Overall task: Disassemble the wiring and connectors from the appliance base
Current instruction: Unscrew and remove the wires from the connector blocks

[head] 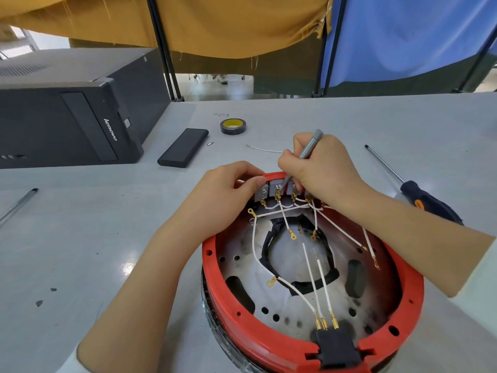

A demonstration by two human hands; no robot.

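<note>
The left hand [231, 189] pinches the far rim of the red appliance base [269, 337], thumb on the grey terminal block [262, 193], apparently to steady it while the right hand [322, 168] grips a slim grey screwdriver [310, 145] like a pen, tip down at a terminal screw. The base sits on the grey table [107, 238] directly under both hands, its white wires [295, 290] with brass lugs splaying toward the person, several ends already loose.
</note>
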